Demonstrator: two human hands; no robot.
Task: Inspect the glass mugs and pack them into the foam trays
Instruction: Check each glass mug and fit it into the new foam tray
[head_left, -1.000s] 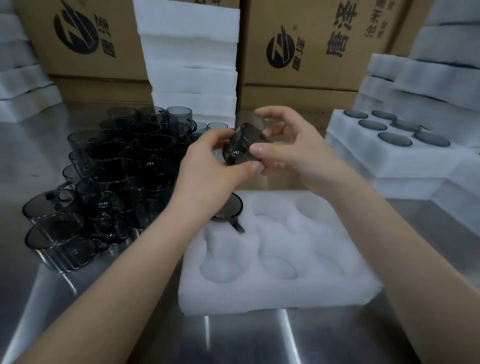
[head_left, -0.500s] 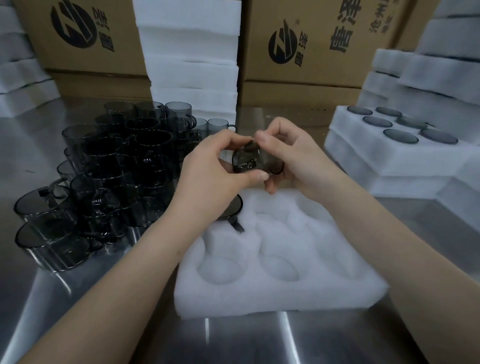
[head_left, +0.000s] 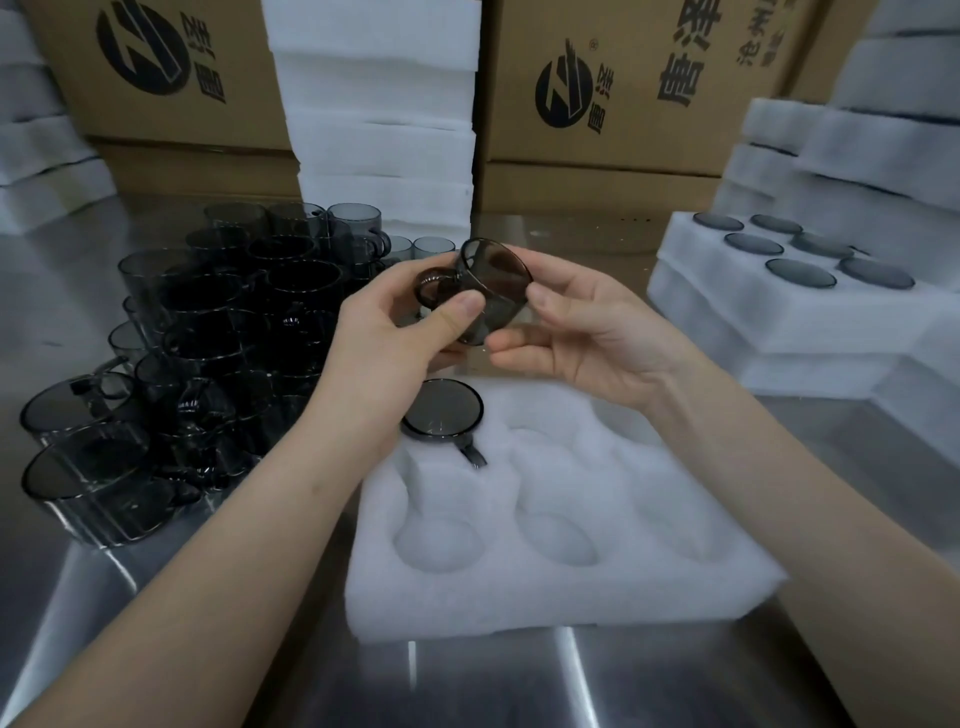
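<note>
Steel table (head_left: 519, 675): hard surface under the whole work area. A mug that slipped from the hands would likely chip or shatter on it.

Pile of glass mugs (head_left: 208, 338): smoked glass, crowded and stacked on the table's left side, just beside the left forearm. A careless sweep of that arm could be expected to topple it.

Foam tray (head_left: 545, 597): white, set in front of the person. One packed mug (head_left: 441, 410) is seated in the far-left pocket, and the other visible pockets are unfilled. A mug pressed in with its handle off the slot could jam or tear the foam.

Left hand (head_left: 384, 332): raised above the tray, with the thumb and curled fingers pinching the held mug at its handle side.

Right hand (head_left: 587, 332): held opposite, palm inward, with the thumb and fingertips pinching the mug's other end.

Held mug (head_left: 493, 291): tilted on its side in the air between both hands, above the tray's far edge. It is judged to be under inspection and not yet packed. Smooth glass held only by the fingertips is judged prone to slipping.
</note>
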